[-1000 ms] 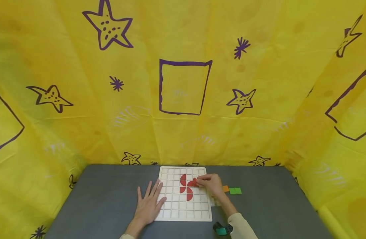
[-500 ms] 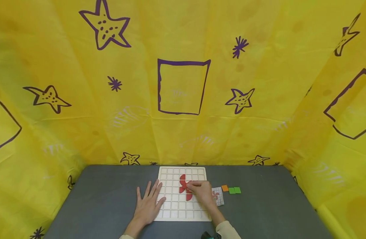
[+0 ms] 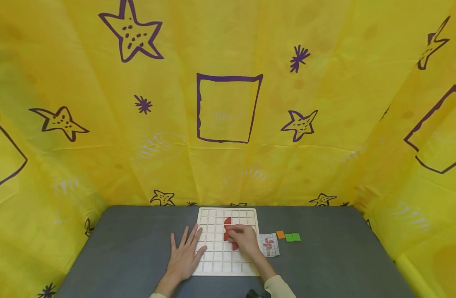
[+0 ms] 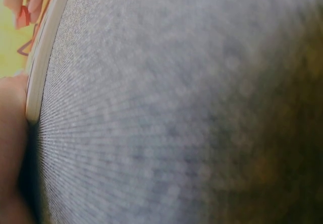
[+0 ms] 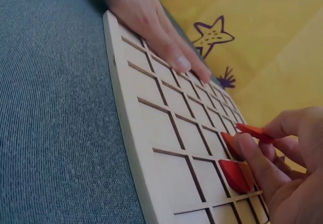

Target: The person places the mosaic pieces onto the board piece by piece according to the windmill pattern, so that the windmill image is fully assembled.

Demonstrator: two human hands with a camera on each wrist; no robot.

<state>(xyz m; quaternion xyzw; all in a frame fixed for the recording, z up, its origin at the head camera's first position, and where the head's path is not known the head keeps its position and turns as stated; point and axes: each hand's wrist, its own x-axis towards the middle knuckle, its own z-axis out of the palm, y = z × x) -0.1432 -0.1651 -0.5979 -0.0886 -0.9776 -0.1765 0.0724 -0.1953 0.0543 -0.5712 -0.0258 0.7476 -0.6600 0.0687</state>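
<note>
A wide table (image 3: 332, 256) has a dark grey-blue surface, which looks finely ribbed and woven, like cloth, in the close view from the right wrist. Lying flat near the middle, reaching almost to the far edge, is a pale wooden grid board (image 3: 222, 261), a rectangle with raised edges and thin ridges dividing it into small squares. At its right side, right up by the board's edge, lies a printed card (image 3: 270, 245) showing a red petal-like figure above some green on a grid. Just beyond the card's upper right corner is an orange square tile (image 3: 280, 234). Beside that, to the right, two green square tiles (image 3: 292, 237) lie side by side.
</note>
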